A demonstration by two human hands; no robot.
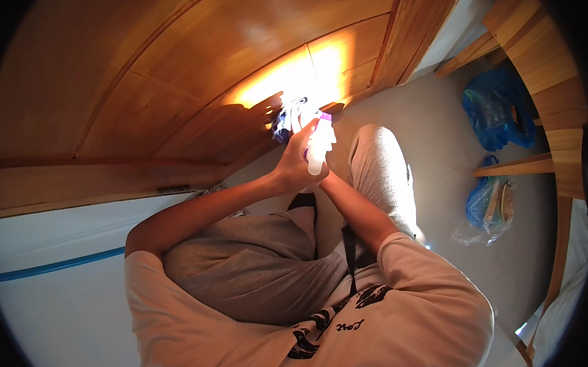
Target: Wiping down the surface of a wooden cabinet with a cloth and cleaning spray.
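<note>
Strong glare washes out the area around my hands. My left hand (292,158) is closed against a whitish object with purple parts (316,157), perhaps a plastic bottle. My right hand (325,173) meets it from the other side; its fingers are mostly hidden behind the object or lost in the brightness, so its grip is unclear. Just beyond my left fingers hangs a crumpled white and dark-blue cloth (282,124), close to a varnished wooden panel (170,105). Whether the cloth touches the panel cannot be made out.
My bent knee (377,154) rises right of my hands. Light-coloured floor (415,122) extends beyond it. Blue plastic bags (494,108) lie by wooden furniture (564,114), with a clear bag (490,218) nearer me. A white surface with a blue strip (64,265) is at left.
</note>
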